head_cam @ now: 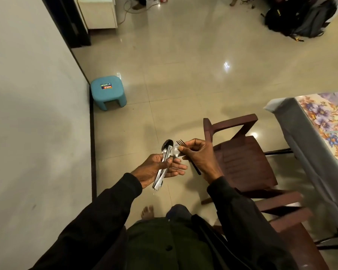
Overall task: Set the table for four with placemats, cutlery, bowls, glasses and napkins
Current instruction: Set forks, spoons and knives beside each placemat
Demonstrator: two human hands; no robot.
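I stand on the tiled floor with both hands in front of me. My left hand (154, 169) grips a bundle of steel cutlery (164, 162); a spoon bowl points away from me at its top. My right hand (198, 155) pinches a fork (180, 142) with a dark handle, and a second spoon bowl shows just behind its fingers. The two hands are close together, almost touching. At the right edge stands the table (293, 129) under a grey cloth, with a flowered placemat (324, 121) on it.
A dark wooden chair (242, 156) stands to my right, between me and the table; another chair back sits nearer me. A blue plastic stool (107, 90) is by the left wall. Dark bags (300, 18) lie on the floor at the far right.
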